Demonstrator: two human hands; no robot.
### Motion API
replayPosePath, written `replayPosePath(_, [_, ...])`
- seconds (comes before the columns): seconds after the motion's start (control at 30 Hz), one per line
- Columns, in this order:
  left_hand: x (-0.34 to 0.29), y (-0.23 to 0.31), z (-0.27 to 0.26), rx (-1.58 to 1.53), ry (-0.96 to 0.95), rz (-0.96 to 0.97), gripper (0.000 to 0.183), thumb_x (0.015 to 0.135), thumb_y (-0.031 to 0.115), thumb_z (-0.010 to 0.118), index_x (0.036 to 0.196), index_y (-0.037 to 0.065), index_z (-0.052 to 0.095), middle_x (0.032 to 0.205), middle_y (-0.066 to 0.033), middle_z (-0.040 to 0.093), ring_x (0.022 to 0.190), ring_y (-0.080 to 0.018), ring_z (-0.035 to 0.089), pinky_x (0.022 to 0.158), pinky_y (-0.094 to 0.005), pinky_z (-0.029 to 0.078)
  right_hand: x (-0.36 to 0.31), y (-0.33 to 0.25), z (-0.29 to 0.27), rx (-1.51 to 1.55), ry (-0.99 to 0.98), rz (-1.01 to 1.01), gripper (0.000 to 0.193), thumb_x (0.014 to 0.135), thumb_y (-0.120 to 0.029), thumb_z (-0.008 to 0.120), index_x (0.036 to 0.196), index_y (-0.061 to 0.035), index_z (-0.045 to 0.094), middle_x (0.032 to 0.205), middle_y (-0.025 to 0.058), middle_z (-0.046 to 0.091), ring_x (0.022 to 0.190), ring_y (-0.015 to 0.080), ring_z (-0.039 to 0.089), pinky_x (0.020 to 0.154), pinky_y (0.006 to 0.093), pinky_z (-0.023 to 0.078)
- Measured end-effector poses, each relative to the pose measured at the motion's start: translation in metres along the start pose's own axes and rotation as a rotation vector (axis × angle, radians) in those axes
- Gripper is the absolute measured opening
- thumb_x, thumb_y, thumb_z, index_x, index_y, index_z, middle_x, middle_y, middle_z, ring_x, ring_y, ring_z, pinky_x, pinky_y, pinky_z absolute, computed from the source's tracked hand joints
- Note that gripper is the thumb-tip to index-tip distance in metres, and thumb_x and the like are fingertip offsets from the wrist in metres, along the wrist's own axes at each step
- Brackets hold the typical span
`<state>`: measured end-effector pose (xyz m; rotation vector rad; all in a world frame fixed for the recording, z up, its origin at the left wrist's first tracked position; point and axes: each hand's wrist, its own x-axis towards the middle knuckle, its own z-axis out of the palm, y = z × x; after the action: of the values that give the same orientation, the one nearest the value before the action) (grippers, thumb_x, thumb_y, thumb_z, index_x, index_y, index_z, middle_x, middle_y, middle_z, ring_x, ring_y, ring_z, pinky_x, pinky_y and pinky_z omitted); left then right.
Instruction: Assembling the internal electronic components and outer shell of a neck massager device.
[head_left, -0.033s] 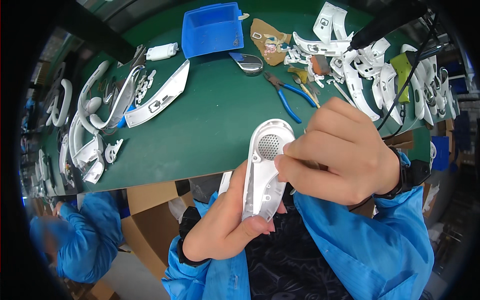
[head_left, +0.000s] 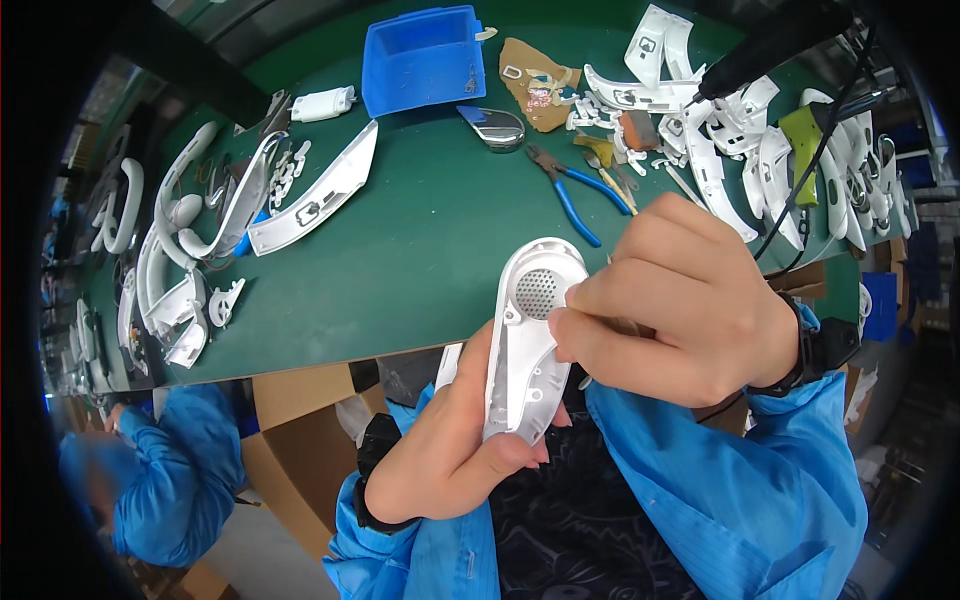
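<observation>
In front of my body, above the table's near edge, a white plastic housing shell (head_left: 519, 350) is held with its inside facing up. It has a round end with a perforated speaker grille (head_left: 537, 294) and tapers toward my palm. My left hand (head_left: 455, 435) is closed round the shell's lower part, thumb over the narrow end. My right hand (head_left: 680, 305) is closed in a pinch at the shell's right rim, beside the grille. Whatever lies between those fingertips is hidden. Beyond my right hand lie blue-handled pliers (head_left: 570, 195), jaws pointing away.
A blue bin (head_left: 420, 65) stands at the back of the green table (head_left: 420, 250). White curved plastic parts (head_left: 320, 195) lie at left, with more parts (head_left: 705, 165) heaped at right. A black cable (head_left: 815, 165) hangs at right. An open cardboard box (head_left: 300, 450) and another person (head_left: 175, 470) are at lower left.
</observation>
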<state>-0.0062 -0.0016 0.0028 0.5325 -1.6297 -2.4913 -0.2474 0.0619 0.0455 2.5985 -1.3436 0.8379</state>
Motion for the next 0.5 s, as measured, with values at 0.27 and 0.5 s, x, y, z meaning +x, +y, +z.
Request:
replayPosePath(0.27, [0.001, -0.001, 0.003, 0.010, 0.016, 0.002, 0.111, 0.090, 0.072, 0.057, 0.153, -0.007, 0.012, 0.107, -0.0192, 0.063, 0.074, -0.0154, 0.067, 0.065, -0.0272, 0.057, -0.004, 0.001, 0.001, 0.040, 0.006, -0.023, 0.032, 0.063, -0.014, 0.080, 0.091, -0.0017, 0.071, 0.084, 0.0075, 0.065, 0.065, 0.0193, 0.052, 0.054, 0.0309, 0.036])
replayPosePath(0.5, [-0.001, -0.003, -0.005, -0.030, -0.106, 0.071, 0.092, 0.102, 0.043, 0.055, 0.157, -0.005, -0.001, 0.113, -0.0174, 0.062, 0.083, -0.0163, 0.063, 0.073, -0.0293, 0.054, -0.004, 0.000, 0.001, 0.074, 0.003, -0.039, 0.030, 0.064, -0.014, 0.079, 0.089, 0.0000, 0.070, 0.085, 0.0091, 0.066, 0.064, 0.0195, 0.052, 0.052, 0.0307, 0.036])
